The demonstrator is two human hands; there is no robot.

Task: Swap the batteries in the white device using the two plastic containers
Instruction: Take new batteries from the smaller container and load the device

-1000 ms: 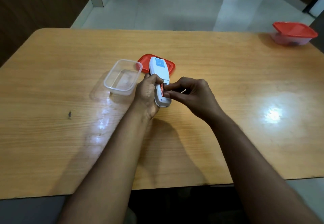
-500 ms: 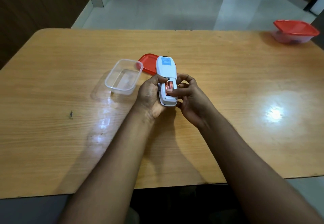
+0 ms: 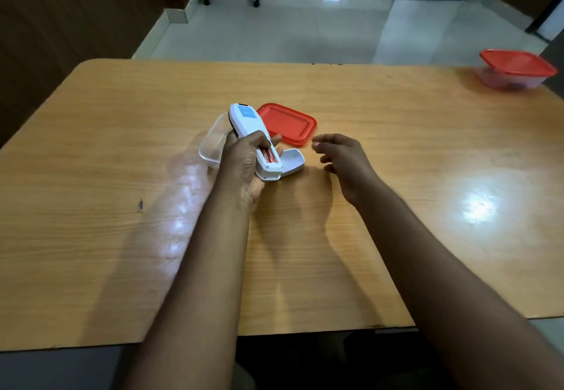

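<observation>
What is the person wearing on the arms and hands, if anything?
Nothing is worn as far as the view shows. The left hand and the right hand are bare, without gloves, rings or a watch. Both forearms are uncovered down to the picture's lower edge; no sleeve is visible.

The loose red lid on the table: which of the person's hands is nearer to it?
Right. The right hand hovers open just beside the red lid's near corner; the left hand is further off, gripping the white device.
</observation>
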